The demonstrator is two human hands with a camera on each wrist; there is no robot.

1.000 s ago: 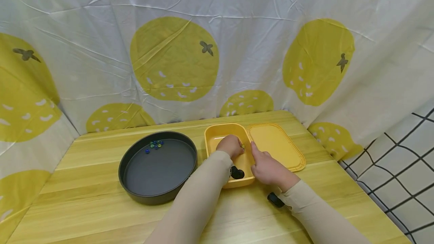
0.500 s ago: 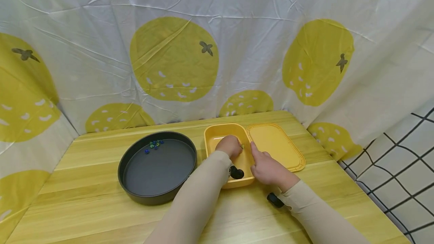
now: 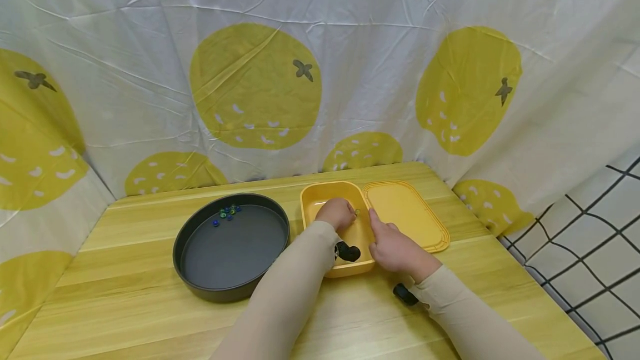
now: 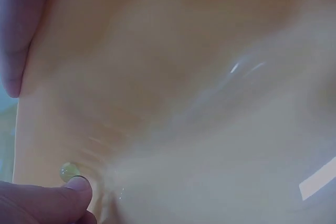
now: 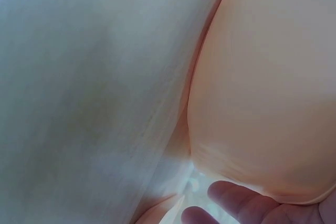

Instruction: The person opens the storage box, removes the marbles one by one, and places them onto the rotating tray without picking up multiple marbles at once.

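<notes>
A yellow open box (image 3: 311, 189) stands on the table. My left hand (image 3: 336, 213) is inside it with the fingers curled. A small yellow-green marble (image 4: 69, 171) sits at the tip of the left thumb (image 4: 77, 184) near the box wall. The fingertips seem to pinch it, though the far side of the grip is hidden. From outside, my right hand (image 3: 394, 248) rests against the right side of the box, index finger straight along the rim. In the right wrist view its fingers (image 5: 236, 198) look extended beside the box wall.
A round dark grey pan (image 3: 225, 254) lies left of the box, with several blue and green marbles (image 3: 229, 211) near its back left. The flat yellow lid (image 3: 407, 210) lies right of the box. A fruit-print curtain (image 3: 360, 82) hangs behind the table; a black wire grid (image 3: 590, 260) stands right.
My left hand has shifted slightly left inside the box, and the marble at its fingertips sits a little farther from me. The right hand stays in place.
</notes>
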